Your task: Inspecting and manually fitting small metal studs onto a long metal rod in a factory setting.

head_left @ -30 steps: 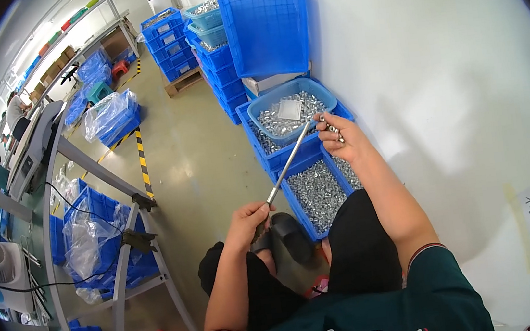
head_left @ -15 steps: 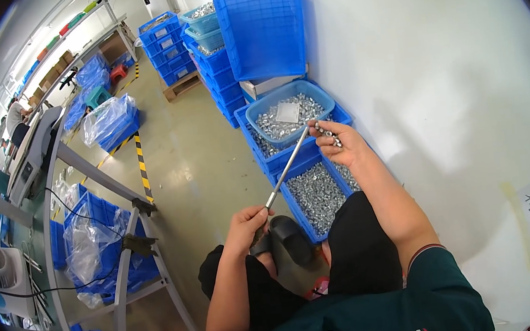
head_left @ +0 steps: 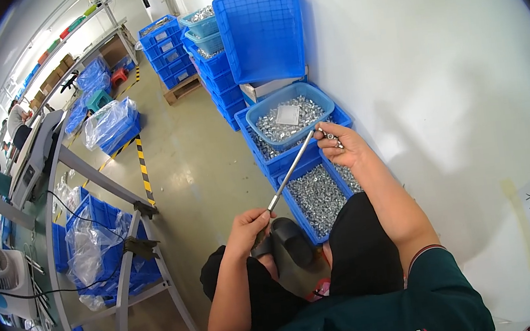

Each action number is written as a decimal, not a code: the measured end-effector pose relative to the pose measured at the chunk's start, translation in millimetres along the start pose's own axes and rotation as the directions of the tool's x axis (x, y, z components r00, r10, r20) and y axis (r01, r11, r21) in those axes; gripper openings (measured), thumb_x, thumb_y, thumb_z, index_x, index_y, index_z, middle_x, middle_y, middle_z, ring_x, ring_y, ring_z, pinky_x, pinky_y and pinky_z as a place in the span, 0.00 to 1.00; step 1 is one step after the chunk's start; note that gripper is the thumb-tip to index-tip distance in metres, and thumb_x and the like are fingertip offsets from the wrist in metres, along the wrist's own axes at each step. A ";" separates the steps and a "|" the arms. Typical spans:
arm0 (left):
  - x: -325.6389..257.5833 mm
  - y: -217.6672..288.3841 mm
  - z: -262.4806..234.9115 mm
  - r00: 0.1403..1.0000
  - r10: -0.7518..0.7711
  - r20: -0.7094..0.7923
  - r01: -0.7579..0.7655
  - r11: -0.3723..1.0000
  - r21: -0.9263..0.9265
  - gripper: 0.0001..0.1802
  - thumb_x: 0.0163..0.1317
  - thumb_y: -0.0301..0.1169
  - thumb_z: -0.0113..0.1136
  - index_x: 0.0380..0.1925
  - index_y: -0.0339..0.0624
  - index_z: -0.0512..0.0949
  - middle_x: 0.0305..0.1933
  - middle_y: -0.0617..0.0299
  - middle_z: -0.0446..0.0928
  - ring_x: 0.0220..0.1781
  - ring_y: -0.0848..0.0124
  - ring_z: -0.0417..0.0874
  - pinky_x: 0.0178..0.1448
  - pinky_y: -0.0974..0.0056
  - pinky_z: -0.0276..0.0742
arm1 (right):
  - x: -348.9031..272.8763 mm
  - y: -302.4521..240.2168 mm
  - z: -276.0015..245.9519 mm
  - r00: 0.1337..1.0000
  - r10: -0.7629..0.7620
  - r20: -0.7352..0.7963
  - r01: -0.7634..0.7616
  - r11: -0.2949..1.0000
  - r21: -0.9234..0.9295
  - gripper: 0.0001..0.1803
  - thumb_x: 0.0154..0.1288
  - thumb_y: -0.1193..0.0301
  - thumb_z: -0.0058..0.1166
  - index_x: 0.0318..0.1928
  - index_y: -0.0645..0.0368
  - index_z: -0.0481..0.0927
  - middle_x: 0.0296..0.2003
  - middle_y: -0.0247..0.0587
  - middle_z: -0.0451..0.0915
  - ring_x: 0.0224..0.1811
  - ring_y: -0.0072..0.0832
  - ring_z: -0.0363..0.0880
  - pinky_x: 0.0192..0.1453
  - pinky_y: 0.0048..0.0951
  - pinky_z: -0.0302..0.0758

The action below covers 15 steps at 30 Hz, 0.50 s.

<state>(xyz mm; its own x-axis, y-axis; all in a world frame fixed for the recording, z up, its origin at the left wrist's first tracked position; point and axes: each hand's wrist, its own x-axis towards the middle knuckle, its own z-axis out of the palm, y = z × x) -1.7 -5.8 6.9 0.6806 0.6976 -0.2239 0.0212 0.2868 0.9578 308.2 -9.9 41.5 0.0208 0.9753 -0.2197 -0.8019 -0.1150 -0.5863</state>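
My left hand [head_left: 248, 231] is closed around the near end of a thin metal rod [head_left: 294, 169], which slants up and away to the right. At its far tip, my right hand [head_left: 348, 148] pinches with thumb and finger. Several small silver metal parts [head_left: 332, 137], nut-like, lie in the curled fingers of that hand. Just beyond, a light blue basin [head_left: 258, 106] holds many similar parts, with a pale square piece [head_left: 288, 114] on top. Below my right hand, a blue divided crate [head_left: 298, 218] is filled with small metal parts.
Stacked blue crates [head_left: 227, 94] and an upright blue crate [head_left: 263, 35] stand behind the basin, along the white wall [head_left: 407, 31]. To the left are a grey metal frame [head_left: 120, 286] and plastic-covered blue crates [head_left: 108, 249]. My knees flank the divided crate.
The rod's far tip and my right hand's fingertips have shifted slightly right. My left hand keeps its grip and has barely moved.
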 end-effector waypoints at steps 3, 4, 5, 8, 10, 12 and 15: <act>0.3 0.0 0.7 1.000 -0.005 0.002 0.005 1.000 0.016 0.12 0.63 0.34 0.51 0.36 0.35 0.76 0.16 0.67 0.70 0.11 0.82 0.62 0.14 0.76 0.53 | -0.3 -2.6 -1.4 0.998 0.035 0.060 -0.039 0.998 0.051 0.09 0.60 0.71 0.53 0.36 0.64 0.73 0.26 0.38 0.71 0.15 0.12 0.61 0.11 0.10 0.54; -0.1 -0.1 0.1 1.000 -0.005 0.001 0.005 1.000 0.016 0.12 0.63 0.34 0.51 0.36 0.35 0.76 0.16 0.67 0.70 0.11 0.82 0.62 0.14 0.76 0.53 | -0.5 -2.3 0.3 0.998 0.037 0.060 -0.040 0.998 0.052 0.09 0.60 0.71 0.53 0.36 0.64 0.73 0.26 0.38 0.71 0.15 0.12 0.61 0.11 0.10 0.54; -0.3 -0.3 -0.7 1.000 -0.002 0.007 0.001 1.000 0.025 0.12 0.63 0.34 0.51 0.36 0.35 0.76 0.16 0.67 0.69 0.11 0.82 0.62 0.14 0.76 0.53 | -1.3 -2.1 2.7 0.997 0.048 0.057 -0.051 0.997 0.053 0.09 0.61 0.70 0.53 0.36 0.65 0.73 0.25 0.37 0.70 0.15 0.12 0.61 0.11 0.10 0.54; -0.5 1.3 -0.1 1.000 0.000 0.020 -0.001 0.999 0.039 0.12 0.63 0.34 0.51 0.36 0.35 0.76 0.16 0.67 0.69 0.11 0.82 0.62 0.14 0.76 0.53 | -1.3 -2.1 3.5 0.997 0.068 0.048 -0.070 0.997 0.035 0.10 0.61 0.70 0.52 0.36 0.65 0.73 0.24 0.36 0.68 0.15 0.12 0.61 0.11 0.10 0.54; -0.4 1.4 0.1 1.000 -0.001 0.025 0.000 0.999 0.046 0.12 0.63 0.34 0.51 0.36 0.35 0.76 0.16 0.68 0.69 0.11 0.82 0.61 0.15 0.76 0.53 | -0.6 -2.7 2.0 0.996 0.079 0.042 -0.079 0.997 0.015 0.10 0.61 0.69 0.52 0.36 0.66 0.73 0.23 0.36 0.68 0.15 0.12 0.61 0.11 0.10 0.53; -0.3 0.8 -0.4 1.000 -0.005 0.023 0.004 0.998 0.059 0.12 0.63 0.35 0.51 0.36 0.36 0.76 0.17 0.68 0.69 0.11 0.82 0.61 0.15 0.76 0.53 | 0.8 -3.0 -0.3 0.991 0.109 0.079 -0.109 0.994 -0.002 0.11 0.61 0.69 0.52 0.36 0.66 0.73 0.23 0.36 0.68 0.15 0.12 0.61 0.11 0.10 0.53; -2.7 3.4 -1.0 1.000 -0.019 0.023 0.017 0.998 0.067 0.13 0.63 0.35 0.51 0.36 0.36 0.76 0.17 0.69 0.69 0.11 0.82 0.61 0.15 0.76 0.53 | -0.7 -2.3 3.3 0.991 0.104 0.080 -0.103 0.994 -0.021 0.11 0.61 0.68 0.53 0.35 0.66 0.73 0.23 0.36 0.68 0.15 0.12 0.60 0.11 0.10 0.53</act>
<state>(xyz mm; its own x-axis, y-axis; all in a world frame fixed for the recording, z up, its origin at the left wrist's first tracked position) -4.2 -6.1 10.5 0.6971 0.6765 -0.2376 0.0818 0.2541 0.9637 308.1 -9.7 45.6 -0.1105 0.9699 -0.2168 -0.7868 -0.2186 -0.5772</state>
